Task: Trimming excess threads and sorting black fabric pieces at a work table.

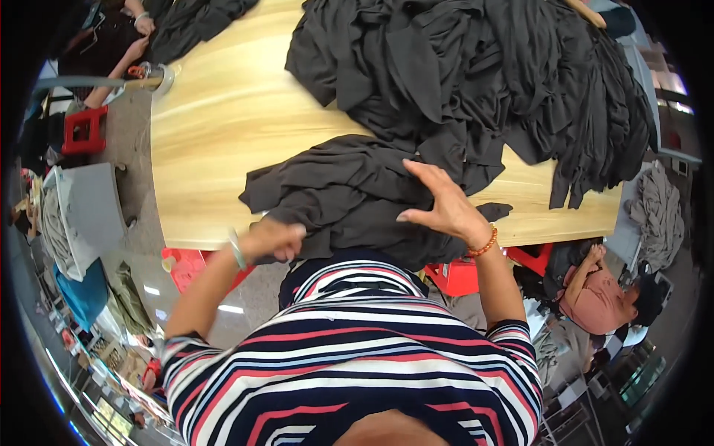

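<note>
A dark grey garment [335, 193] lies rumpled on the near edge of a light wooden table [223, 126]. My left hand [274, 241], with a pale bangle on the wrist, is closed on the garment's near left edge. My right hand [445, 204], with an orange bead bracelet, rests flat on the garment's right part, fingers spread. Behind it a big heap of dark grey garments [483, 74] covers the table's far right half.
More dark cloth [193, 26] lies at the table's far left corner, where another person's hands [137, 37] work. A seated person [602, 293] is at the lower right. Red stools [83, 130] stand around the table. A grey bin [82, 215] sits at the left.
</note>
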A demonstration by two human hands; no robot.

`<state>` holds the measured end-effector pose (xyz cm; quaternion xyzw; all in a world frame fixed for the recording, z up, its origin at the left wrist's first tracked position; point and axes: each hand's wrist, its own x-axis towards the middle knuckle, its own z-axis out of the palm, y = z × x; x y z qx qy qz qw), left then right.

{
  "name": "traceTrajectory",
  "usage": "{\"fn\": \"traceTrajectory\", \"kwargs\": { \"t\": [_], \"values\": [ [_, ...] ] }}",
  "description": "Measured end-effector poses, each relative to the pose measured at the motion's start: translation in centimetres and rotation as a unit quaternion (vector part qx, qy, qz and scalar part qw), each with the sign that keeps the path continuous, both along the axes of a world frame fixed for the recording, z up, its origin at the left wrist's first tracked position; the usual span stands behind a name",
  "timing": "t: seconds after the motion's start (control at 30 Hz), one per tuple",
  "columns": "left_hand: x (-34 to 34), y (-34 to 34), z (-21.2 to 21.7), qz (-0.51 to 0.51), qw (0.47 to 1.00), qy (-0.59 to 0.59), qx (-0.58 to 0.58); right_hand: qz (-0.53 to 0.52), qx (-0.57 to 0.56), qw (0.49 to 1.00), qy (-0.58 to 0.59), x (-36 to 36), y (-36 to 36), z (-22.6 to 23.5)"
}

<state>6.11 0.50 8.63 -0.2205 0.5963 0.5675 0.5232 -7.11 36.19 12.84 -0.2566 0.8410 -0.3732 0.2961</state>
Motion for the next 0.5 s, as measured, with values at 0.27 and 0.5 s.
{"fn": "traceTrajectory", "kwargs": {
  "t": [0.27, 0.5],
  "values": [
    [14.2, 8.5, -10.7, 0.464, 0.873, -0.13, 0.074, 0.155, 0.118, 0.97, 0.146, -0.1, -9.1, -5.2],
    [12.0, 11.8, -7.5, 0.67, 0.719, -0.049, 0.179, 0.171, 0.179, 0.967, 0.055, 0.0, -12.3, -9.1]
  ]
}}
